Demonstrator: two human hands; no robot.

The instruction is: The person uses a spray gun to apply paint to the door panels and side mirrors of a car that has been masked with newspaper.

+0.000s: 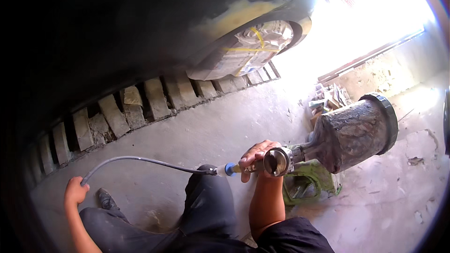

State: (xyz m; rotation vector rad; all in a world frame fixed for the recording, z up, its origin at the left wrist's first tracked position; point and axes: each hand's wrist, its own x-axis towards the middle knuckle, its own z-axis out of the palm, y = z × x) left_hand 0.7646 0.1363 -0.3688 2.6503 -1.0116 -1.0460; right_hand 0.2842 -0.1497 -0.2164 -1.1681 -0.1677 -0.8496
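Note:
My right hand [257, 155] is closed round the handle of a spray gun [277, 161], a little right of the middle. A big paint-crusted cup [352, 132] with a dark lid is fixed to the gun and tilts to the right. From the gun's blue-ringed coupling a thin grey air hose [145, 159] arcs leftward. At the lower left my left hand [76, 190] grips this hose, with its fingers partly hidden. The dark car body [187, 9] stands ahead, with a yellowish patch [243, 15] above the wheel arch. Paper and yellow tape cover the wheel [248, 51].
A slatted grating [112, 115] runs along the floor beneath the car. Behind my right forearm sits a green plastic container [304, 185] with a cut-out side. Scraps [330, 97] lie heaped near the wall at right. Strong daylight enters at the upper right.

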